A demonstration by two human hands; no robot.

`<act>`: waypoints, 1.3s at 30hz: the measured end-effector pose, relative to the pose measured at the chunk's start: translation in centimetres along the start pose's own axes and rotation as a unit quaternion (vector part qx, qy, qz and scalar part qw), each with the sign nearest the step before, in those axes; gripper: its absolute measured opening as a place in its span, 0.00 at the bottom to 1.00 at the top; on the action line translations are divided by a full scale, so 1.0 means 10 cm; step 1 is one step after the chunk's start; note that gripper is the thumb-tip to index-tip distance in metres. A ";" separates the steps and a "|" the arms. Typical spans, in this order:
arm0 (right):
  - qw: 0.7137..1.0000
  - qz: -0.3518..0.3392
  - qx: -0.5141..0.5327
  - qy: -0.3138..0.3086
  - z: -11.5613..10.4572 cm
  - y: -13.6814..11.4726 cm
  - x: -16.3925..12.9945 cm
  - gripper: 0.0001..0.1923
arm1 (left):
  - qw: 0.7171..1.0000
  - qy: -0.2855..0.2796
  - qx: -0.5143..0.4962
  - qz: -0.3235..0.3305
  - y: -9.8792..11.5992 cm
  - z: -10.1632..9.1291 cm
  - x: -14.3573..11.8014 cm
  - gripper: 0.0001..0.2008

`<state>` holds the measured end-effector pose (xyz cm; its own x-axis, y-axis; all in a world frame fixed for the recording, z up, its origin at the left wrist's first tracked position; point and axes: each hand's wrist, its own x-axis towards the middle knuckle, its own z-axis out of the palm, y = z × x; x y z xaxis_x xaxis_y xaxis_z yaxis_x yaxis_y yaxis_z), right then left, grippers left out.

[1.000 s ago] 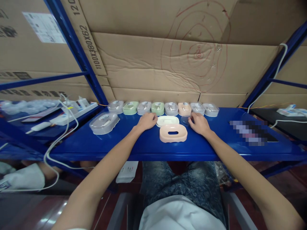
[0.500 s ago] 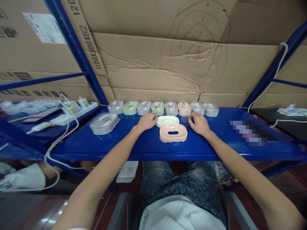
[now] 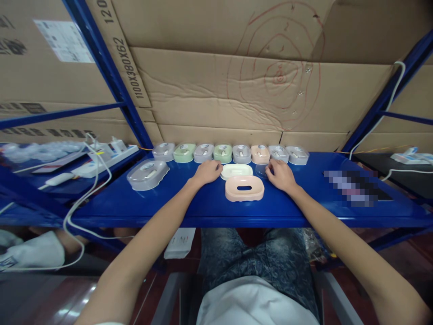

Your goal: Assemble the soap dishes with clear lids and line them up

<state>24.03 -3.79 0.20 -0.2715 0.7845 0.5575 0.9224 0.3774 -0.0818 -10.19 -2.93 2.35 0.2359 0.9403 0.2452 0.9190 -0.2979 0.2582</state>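
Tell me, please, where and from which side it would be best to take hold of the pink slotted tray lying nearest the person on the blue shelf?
Probably by its two long rims, coming from above. The pink slotted tray lies flat and alone on the blue shelf, with its near long side unobstructed. The white tray sits close behind it, so that gap looks tight. The oval slot in its top might also admit fingers.

Landmark: the pink soap dish (image 3: pixel 244 188), resting on the blue shelf (image 3: pixel 203 205). A white tray (image 3: pixel 236 170) lies just behind the landmark. The left hand (image 3: pixel 207 172) rests left of that tray, touching its edge. The right hand (image 3: pixel 281 175) rests behind-right of the landmark, fingers at a clear lid (image 3: pixel 261 170). A row of closed boxes (image 3: pixel 232 153) stands farther behind.
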 end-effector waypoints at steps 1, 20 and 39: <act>1.000 0.003 0.007 0.005 -0.01 0.00 0.00 0.10 | 1.000 0.002 -0.003 0.000 0.00 -0.01 0.00 0.15; 0.925 -0.321 0.195 -0.062 -0.31 -0.58 -0.20 0.30 | 0.962 -0.033 -0.177 0.204 -0.04 0.00 0.03 0.23; 0.959 -0.175 0.193 0.114 -0.22 -0.47 -0.19 0.25 | 0.954 -0.103 -0.234 0.159 -0.01 -0.09 -0.03 0.52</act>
<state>20.80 -8.11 1.36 -0.4383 0.4656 0.7688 0.6035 0.7863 -0.1321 -10.64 -3.29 3.11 0.5806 0.7880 0.2046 0.5602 -0.5691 0.6019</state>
